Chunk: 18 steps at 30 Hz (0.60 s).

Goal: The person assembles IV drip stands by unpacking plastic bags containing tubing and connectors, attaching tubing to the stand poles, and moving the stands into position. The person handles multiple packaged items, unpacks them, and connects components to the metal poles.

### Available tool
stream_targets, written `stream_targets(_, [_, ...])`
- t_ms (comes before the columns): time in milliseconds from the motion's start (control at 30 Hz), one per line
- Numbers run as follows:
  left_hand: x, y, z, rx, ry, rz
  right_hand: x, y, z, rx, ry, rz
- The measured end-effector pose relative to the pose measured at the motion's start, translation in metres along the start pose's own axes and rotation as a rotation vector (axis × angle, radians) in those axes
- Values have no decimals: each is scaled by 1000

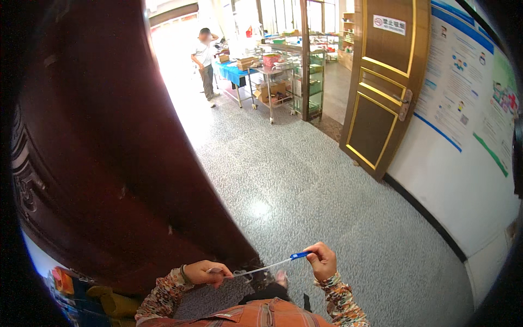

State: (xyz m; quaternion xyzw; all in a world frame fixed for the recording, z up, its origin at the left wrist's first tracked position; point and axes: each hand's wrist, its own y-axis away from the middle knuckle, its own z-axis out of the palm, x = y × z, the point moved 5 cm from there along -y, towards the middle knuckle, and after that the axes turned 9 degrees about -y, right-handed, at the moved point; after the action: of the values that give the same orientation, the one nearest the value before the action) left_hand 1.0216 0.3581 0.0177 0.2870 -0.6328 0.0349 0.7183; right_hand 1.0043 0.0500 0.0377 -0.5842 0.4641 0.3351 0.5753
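Note:
My right hand (322, 260) pinches a small blue piece (299, 255) between thumb and fingers. From that piece a thin white strip (264, 269) runs leftward, nearly straight, to my left hand (206, 272). The left fingers are closed on its other end, and a small greyish part shows at them. What kind of object this is cannot be made out. Both hands are held in front of my body, above the floor.
A dark red carved door (125, 163) stands close on my left, yellow boots (117, 302) below it. Grey speckled floor (283, 174) stretches ahead to metal carts (271, 87), a blue-covered table (231, 71) and a standing person (206, 65). An open brown door (381, 92) and a poster-covered wall (452, 136) are right.

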Motion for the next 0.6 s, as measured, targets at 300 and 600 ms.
stream_targets(300, [71, -179, -96, -29, 181, 322, 29, -181, -36, -270, 83, -78])
stream_targets(600, [129, -298, -145, 276, 83, 242, 75, -312, -15, -640, 23, -86])
